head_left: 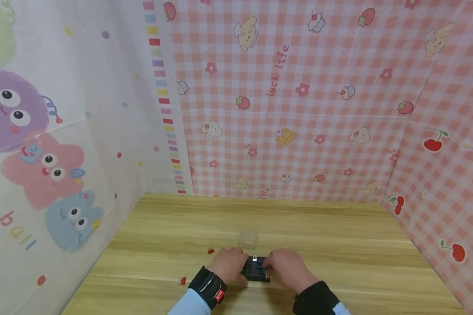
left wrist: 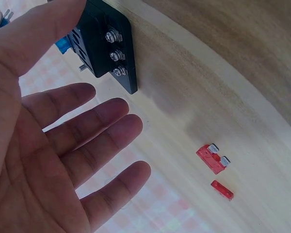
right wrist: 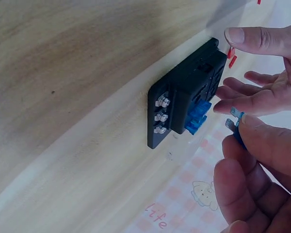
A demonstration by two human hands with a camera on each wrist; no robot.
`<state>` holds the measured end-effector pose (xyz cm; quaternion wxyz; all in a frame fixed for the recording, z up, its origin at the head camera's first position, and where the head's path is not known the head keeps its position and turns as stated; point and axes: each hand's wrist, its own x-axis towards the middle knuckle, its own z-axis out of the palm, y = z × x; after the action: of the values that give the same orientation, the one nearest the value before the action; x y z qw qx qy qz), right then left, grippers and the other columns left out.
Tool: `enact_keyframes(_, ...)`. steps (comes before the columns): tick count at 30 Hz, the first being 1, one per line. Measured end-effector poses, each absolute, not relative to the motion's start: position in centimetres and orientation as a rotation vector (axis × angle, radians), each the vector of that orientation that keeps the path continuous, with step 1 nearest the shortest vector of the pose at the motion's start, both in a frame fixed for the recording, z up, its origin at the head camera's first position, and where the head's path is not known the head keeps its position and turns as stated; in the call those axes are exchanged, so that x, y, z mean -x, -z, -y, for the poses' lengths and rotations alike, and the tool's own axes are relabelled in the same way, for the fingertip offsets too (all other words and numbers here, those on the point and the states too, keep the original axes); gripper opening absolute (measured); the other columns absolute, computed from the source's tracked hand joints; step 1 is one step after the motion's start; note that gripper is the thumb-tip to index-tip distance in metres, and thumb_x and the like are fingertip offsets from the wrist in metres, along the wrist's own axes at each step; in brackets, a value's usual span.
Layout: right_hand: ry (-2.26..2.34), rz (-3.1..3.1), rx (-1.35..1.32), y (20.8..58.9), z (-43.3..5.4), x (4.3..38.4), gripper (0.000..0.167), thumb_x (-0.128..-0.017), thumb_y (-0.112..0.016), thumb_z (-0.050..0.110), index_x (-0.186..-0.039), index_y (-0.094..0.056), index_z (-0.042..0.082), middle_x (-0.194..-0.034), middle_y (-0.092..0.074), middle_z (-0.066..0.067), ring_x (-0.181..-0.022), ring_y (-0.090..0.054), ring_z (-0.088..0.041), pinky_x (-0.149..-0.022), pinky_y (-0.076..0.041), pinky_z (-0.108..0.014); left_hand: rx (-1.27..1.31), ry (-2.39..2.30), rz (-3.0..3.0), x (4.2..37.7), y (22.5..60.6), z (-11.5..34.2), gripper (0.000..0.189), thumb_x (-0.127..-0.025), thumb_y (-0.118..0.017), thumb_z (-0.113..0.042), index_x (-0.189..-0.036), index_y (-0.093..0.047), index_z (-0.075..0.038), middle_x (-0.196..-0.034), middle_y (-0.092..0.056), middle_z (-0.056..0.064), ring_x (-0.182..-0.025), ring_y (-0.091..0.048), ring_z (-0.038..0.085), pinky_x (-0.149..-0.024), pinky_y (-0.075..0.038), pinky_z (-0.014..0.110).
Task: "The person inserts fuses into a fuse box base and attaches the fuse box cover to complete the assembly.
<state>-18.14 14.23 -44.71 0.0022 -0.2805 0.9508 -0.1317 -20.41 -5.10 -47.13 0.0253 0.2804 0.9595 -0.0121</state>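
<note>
A black fuse block (head_left: pixel 256 276) lies on the table between the two hands, with screw terminals (right wrist: pixel 161 117) along its side. Blue blade fuses (right wrist: pixel 198 116) stand in one end of it. My left hand (head_left: pixel 227 264) is at the block's left end, thumb at its edge and the other fingers fairly straight and spread. Between thumb and index finger, my right hand (right wrist: pixel 264 160) pinches another blue blade fuse (right wrist: pixel 240 136), its two metal prongs pointing toward the block, apart from it.
Two red blade fuses lie left of the left hand, one farther back (head_left: pixel 210 250) and one nearer (head_left: pixel 182 281). A clear plastic cover (head_left: pixel 247 239) sits behind the block. Patterned cloth walls (head_left: pixel 284 109) stand around the wooden table (head_left: pixel 339 232).
</note>
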Motion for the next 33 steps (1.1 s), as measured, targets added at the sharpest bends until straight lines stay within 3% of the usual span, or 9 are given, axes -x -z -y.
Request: enact_keyframes(33, 0.455, -3.042, 0.904, 43.9, -13.9, 19.0, 0.007, -0.081, -0.080, 0.010, -0.088, -0.078, 0.012, -0.080, -0.067, 0.007, -0.068, -0.055, -0.004, -0.062, -0.046, -0.029, -0.964, -0.024, -3.006, 21.0, 48.3, 4.8, 0.044, -0.069, -0.088, -0.042, -0.101, -0.074, -0.015, -0.083, -0.059, -0.005, -0.075, -0.056, 0.010, -0.067, -0.045, 0.033)
